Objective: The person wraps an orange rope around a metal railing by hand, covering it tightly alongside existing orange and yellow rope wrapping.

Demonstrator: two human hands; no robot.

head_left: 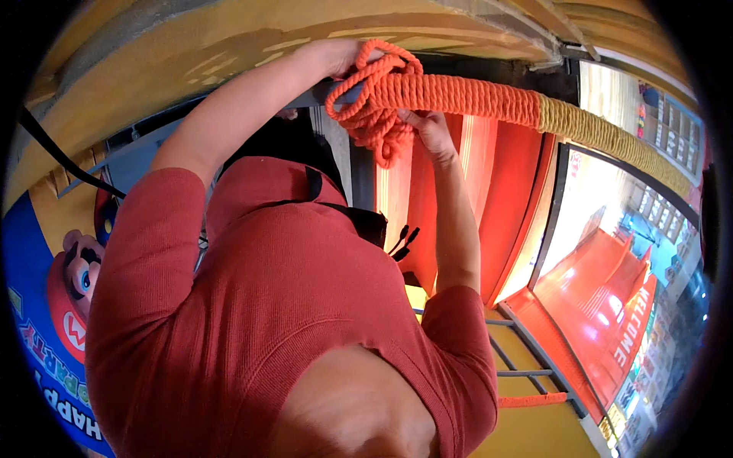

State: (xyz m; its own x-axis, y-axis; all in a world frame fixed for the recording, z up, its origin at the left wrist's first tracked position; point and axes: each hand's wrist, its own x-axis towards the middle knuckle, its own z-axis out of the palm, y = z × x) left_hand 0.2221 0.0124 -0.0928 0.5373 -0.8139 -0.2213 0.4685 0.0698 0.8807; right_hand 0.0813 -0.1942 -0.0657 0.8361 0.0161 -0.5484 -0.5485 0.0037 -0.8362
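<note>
A long bar curves across the top of the view, its middle wound in tight turns of orange rope (466, 95). Farther right, yellow-tan rope (611, 141) covers it. At the wound end, a loose bundle of orange rope (379, 136) hangs in loops around a short stretch of bare grey bar (350, 95). My left hand (343, 58) is closed on the upper loops, its fingers partly hidden behind the rope. Just below the winding, my right hand (431, 134) pinches the bundle's right side, thumb against the strands; its other fingers are largely covered.
A yellow-brown curved surface (229, 49) spans the top. Red panels (496, 198) stand behind my right forearm. Lower right are a grey metal ladder-like frame (527, 373), a red printed mat (603, 313) and stocked shelves. A blue banner with a cartoon figure (72, 282) is at left.
</note>
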